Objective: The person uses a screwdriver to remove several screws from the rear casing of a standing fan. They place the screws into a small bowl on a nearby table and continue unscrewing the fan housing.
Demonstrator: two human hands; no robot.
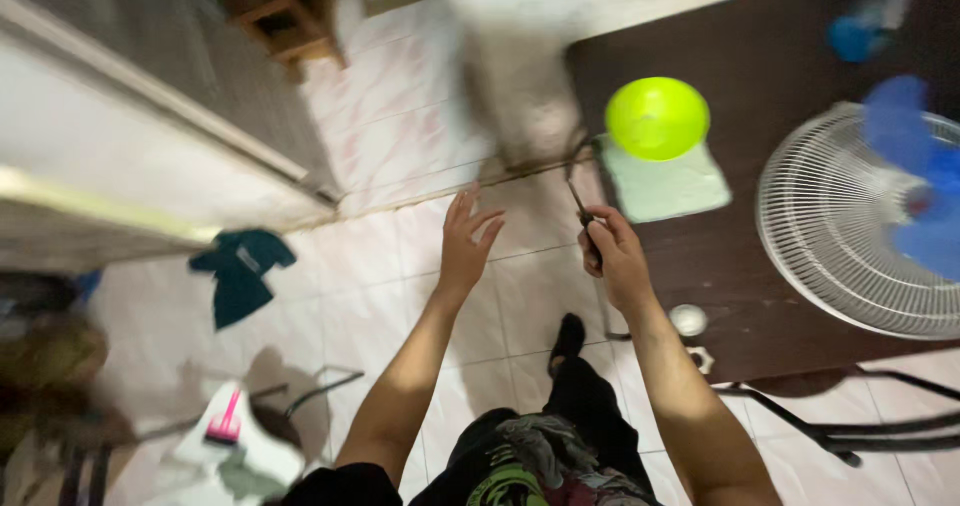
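the right hand point(615, 251) is closed in a fist around the dark handle of a thin, dark, rod-like tool point(583, 211), whose slim shaft runs up and to the left from the knuckles toward the near corner of the dark brown wooden table point(760, 266); what kind of tool it is cannot be told, since the picture is blurred there; the hand hangs just beside the table's left edge, over the floor; the left hand point(467, 241) is empty, fingers spread wide and pointing up, palm down above the pale, glossy tiled floor point(400, 126), well left of the tool and not touching it; on the table, just beyond the tool's tip, stands a round, bright lime-green plastic bowl point(657, 118) resting on a pale green folded cloth point(670, 186); to the right of these lies the round white wire grille of a fan with blue blades point(860, 226), partly over the table's edge; a small round white cap-like object point(688, 319) sits near the table's near edge, close to the right forearm; on the floor to the left lies a crumpled dark teal garment point(240, 271); lower left is a white object with a pink-handled brush point(225, 421) on it; the person's dark trousers and one dark-socked foot point(568, 341) show between the arms
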